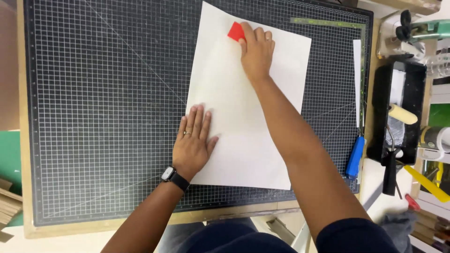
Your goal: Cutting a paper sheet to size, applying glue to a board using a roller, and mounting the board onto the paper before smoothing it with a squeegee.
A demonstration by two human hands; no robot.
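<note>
Step in hand, by look: smoothing white sheet on cutting mat, sheet right of mat centre. Your right hand, grip clenched on red squeegee near sheet's far edge. Your left hand flat, released, pinning near-left corner. Next stroke likely wants even pressure, sheet kept pinned.

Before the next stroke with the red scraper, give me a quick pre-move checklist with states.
1. Left hand flat on the lower left edge of the large white paper sheet, pinning it: ok.
2. Right hand pressing the small red plastic scraper onto the sheet near its top: ok.
3. Sheet lies fully on the dark gridded cutting mat: ok.
4. Sheet squared to the mat grid: not ok, it sits slightly rotated.
5. Blue-handled tool at the mat's right edge is apart from the sheet: ok.
6. Bubbles or creases under the sheet: cannot tell.
</note>
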